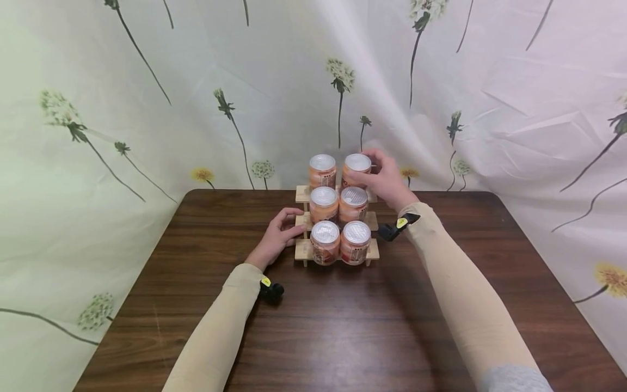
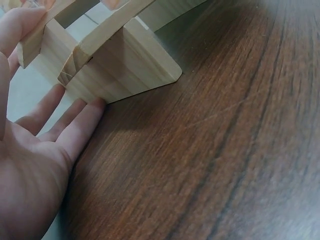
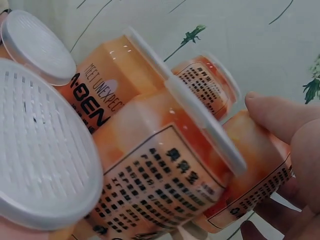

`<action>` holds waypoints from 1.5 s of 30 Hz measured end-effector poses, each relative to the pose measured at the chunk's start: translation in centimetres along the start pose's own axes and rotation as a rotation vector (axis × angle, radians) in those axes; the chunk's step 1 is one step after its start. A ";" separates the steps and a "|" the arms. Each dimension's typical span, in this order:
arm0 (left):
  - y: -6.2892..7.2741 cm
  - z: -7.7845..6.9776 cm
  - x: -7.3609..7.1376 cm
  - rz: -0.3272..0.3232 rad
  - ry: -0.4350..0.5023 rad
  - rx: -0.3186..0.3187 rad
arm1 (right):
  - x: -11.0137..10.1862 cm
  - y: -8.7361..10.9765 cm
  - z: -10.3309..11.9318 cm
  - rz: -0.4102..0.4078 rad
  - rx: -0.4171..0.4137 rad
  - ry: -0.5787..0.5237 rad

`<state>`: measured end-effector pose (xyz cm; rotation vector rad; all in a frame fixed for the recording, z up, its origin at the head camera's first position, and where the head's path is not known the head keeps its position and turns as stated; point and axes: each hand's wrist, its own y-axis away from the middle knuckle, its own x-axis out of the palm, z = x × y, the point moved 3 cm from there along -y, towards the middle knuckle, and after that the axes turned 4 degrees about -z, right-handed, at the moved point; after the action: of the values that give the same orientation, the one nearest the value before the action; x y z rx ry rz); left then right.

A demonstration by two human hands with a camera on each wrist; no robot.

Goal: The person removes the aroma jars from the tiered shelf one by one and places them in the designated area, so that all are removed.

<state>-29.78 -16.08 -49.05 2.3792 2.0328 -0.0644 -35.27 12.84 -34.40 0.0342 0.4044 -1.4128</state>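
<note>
A three-tier wooden rack (image 1: 302, 249) stands on the table, with two orange-labelled cans with pale lids on each tier. My right hand (image 1: 389, 182) grips the back right can (image 1: 356, 163) on the top tier, thumb across its front and fingers behind. In the right wrist view, the thumb lies against that can's (image 3: 260, 150) side. At the rack's left side, my left hand (image 1: 277, 238) holds the middle tier's end. The left wrist view shows the left hand's (image 2: 35, 165) lower fingers reaching to the wooden side panel (image 2: 125, 70) near the tabletop.
The front left can (image 1: 325, 245) and front right can (image 1: 356, 245) stand close together on the lowest tier. Behind the dark wood table (image 1: 313, 326) hangs a pale curtain (image 1: 294, 81) printed with dandelions. Each wrist carries a small black camera (image 1: 271, 292).
</note>
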 end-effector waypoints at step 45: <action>-0.1 0.0 0.1 -0.014 -0.012 -0.008 | -8.4 2.7 -4.2 -0.192 -0.014 0.099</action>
<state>-29.83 -15.98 -49.06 2.3542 2.0410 -0.0704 -34.57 22.41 -36.38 0.0549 0.5101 -1.6018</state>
